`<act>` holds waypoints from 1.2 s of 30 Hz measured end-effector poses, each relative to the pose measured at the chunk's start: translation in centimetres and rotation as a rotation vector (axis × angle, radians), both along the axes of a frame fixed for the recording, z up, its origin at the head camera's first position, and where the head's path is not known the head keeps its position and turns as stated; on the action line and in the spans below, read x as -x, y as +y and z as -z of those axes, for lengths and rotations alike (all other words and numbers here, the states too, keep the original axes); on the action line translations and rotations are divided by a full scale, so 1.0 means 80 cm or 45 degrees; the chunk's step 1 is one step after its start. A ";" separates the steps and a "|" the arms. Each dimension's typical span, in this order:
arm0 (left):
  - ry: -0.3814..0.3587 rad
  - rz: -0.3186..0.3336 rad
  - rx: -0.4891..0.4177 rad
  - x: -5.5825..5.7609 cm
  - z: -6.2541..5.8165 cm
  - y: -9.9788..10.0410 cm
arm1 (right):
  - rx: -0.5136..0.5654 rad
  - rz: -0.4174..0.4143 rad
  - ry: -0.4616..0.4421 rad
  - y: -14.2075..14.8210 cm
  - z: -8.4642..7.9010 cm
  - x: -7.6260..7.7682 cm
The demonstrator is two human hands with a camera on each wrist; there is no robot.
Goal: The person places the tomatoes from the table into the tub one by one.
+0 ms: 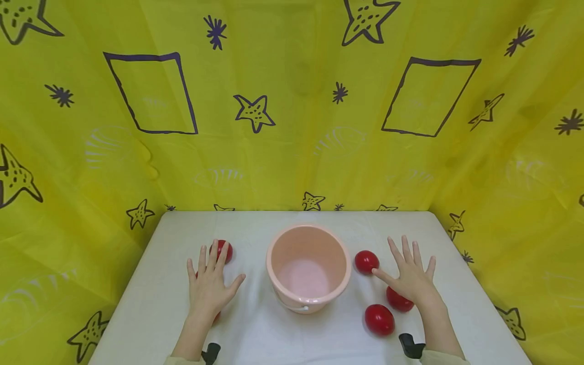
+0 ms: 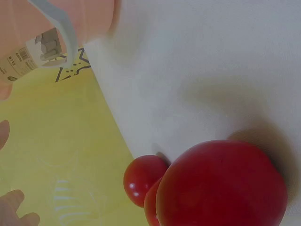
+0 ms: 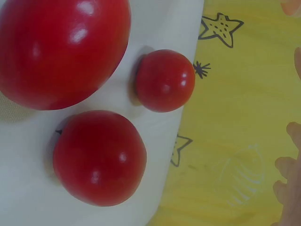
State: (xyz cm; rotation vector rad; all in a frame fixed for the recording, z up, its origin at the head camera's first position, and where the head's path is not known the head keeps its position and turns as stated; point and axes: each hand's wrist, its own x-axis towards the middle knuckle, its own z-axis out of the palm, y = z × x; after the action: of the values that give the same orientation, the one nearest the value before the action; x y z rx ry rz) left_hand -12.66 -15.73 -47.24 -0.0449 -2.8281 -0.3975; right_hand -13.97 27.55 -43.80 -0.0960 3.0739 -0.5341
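In the head view, a pink bucket point(image 1: 308, 243) stands upright on the white table point(image 1: 255, 337). The left hand point(image 1: 211, 289) is near its nine o'clock, the right hand point(image 1: 412, 279) near its three; both are spread, backs upward, and grip nothing. Whether they touch anything, I cannot tell. Three right tomatoes point(image 1: 379, 320) lie between the bucket's three and four o'clock; the left tomatoes point(image 1: 226, 252), partly hidden by the left hand, lie between eight and nine. I judge this a ready pose, before any grasp: taking a tomato calls for lowering a hand and curling its fingers.

In the left wrist view, the left tomatoes crowd from four to six o'clock, smooth and deep red; the bucket's pale handle point(image 2: 69, 35) is at ten.

In the right wrist view, the right tomatoes sit at ten, one and seven o'clock, plump and glossy, without visible damage.
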 end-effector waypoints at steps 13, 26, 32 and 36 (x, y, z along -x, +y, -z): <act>-0.009 0.008 -0.012 0.001 -0.001 0.001 | 0.005 0.003 -0.008 0.001 0.000 -0.003; -0.062 0.067 -1.120 -0.001 -0.016 0.034 | 0.009 -0.003 0.323 0.002 -0.003 -0.017; -0.274 0.112 -1.597 0.000 -0.022 0.052 | -0.018 -0.008 0.319 0.004 0.004 -0.034; -0.425 0.115 -1.734 0.001 -0.023 0.060 | -0.071 -0.012 0.280 0.005 0.017 -0.048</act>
State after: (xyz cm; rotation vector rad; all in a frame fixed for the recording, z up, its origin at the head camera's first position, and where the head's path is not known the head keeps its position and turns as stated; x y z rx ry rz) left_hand -12.74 -10.93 -45.43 0.1855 -2.1988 -2.3414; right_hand -10.16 27.98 -45.19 -0.1802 3.2966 -0.4663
